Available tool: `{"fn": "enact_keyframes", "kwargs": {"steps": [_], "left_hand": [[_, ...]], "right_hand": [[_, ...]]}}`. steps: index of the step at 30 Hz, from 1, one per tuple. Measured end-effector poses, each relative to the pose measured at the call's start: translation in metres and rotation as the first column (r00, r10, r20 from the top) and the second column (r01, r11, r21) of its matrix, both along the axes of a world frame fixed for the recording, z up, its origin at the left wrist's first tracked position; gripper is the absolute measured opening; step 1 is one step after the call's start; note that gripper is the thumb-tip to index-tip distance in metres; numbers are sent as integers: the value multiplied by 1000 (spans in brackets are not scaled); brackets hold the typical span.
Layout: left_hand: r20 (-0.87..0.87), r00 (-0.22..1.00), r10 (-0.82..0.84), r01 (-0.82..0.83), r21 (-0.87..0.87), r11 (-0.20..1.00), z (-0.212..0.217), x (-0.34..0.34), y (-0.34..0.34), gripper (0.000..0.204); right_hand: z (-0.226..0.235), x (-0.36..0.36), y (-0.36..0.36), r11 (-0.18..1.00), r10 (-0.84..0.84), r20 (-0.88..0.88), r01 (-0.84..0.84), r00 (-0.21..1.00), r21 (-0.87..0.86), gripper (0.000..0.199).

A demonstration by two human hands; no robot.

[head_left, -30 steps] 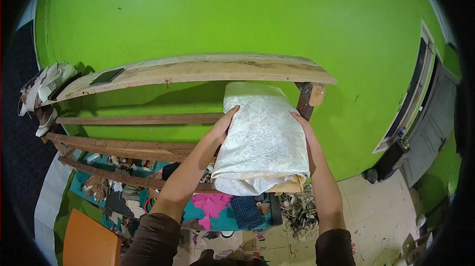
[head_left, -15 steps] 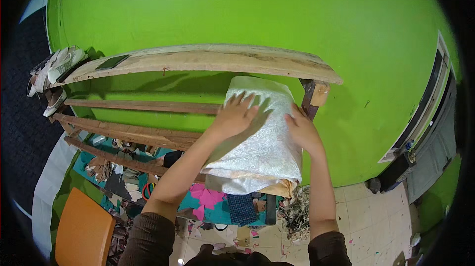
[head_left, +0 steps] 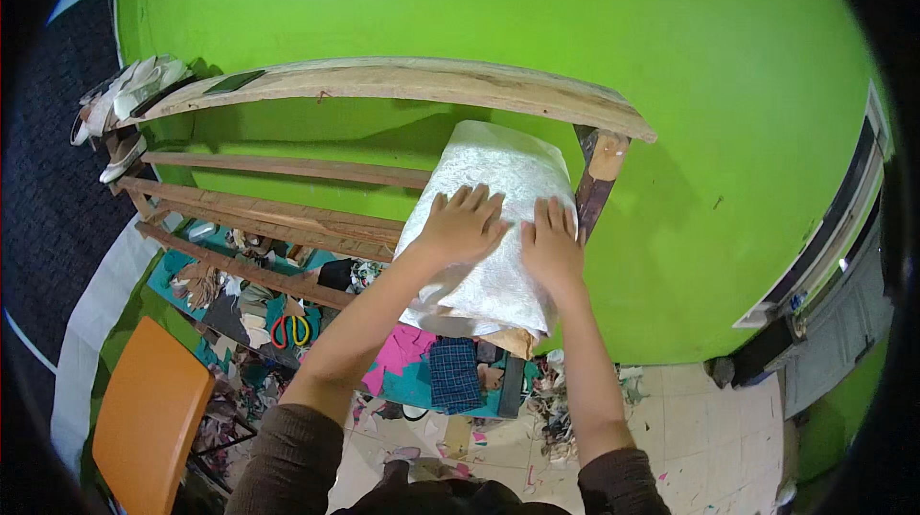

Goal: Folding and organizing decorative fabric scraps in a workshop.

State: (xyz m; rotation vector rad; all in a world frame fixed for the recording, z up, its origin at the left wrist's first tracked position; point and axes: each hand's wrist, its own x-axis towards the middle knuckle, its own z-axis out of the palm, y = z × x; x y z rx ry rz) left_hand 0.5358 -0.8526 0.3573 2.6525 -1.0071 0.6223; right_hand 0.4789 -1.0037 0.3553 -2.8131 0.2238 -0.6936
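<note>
Left hand (head_left: pixel 460 226), right hand (head_left: pixel 551 245) flat on white fabric stack (head_left: pixel 494 180), wooden shelf post (head_left: pixel 596 180) beside

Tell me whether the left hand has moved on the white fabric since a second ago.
Yes. The left hand slid from the left edge of the white fabric bundle onto its top face, toward the wooden post.

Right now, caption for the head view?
Both hands, left and right, press flat on a white fabric bundle on a wooden rack.
</note>
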Motion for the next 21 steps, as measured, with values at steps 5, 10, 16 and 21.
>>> {"fn": "enact_keyframes", "kwargs": {"steps": [5,10,16,21], "left_hand": [[239,970,55,-34,-89,995,-31,-61,30,46],[290,948,132,-91,-149,985,-42,-86,44,43],[199,932,305,-242,-288,927,-52,-167,109,38],[94,820,564,-518,-296,802,-96,-270,202,31]], "right_hand": [[-25,-44,27,991,106,146,-91,984,-102,49],[-29,-62,44,990,62,239,-29,969,-137,46],[-46,-112,120,946,294,194,-256,936,-199,44],[-93,-160,215,836,546,-15,-546,838,-52,46]]}}
